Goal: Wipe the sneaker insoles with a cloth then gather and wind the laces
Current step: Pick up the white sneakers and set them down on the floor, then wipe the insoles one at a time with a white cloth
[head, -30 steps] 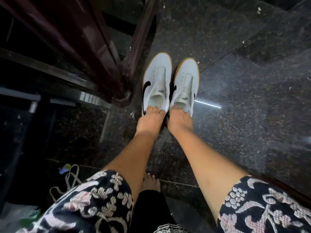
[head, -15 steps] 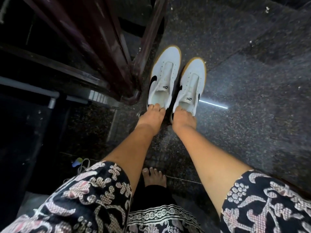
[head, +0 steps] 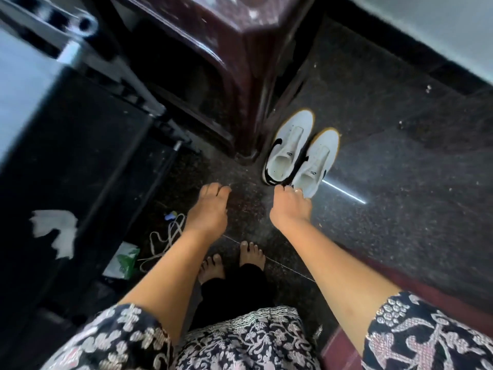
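2 white sneakers (head: 289, 152) just beside maroon stool (head: 246, 108)

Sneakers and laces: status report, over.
Left hand open, empty. Right hand grips right-side sneaker at heel. Laces loose on floor, unwound. Furniture leg close beside left-side sneaker.
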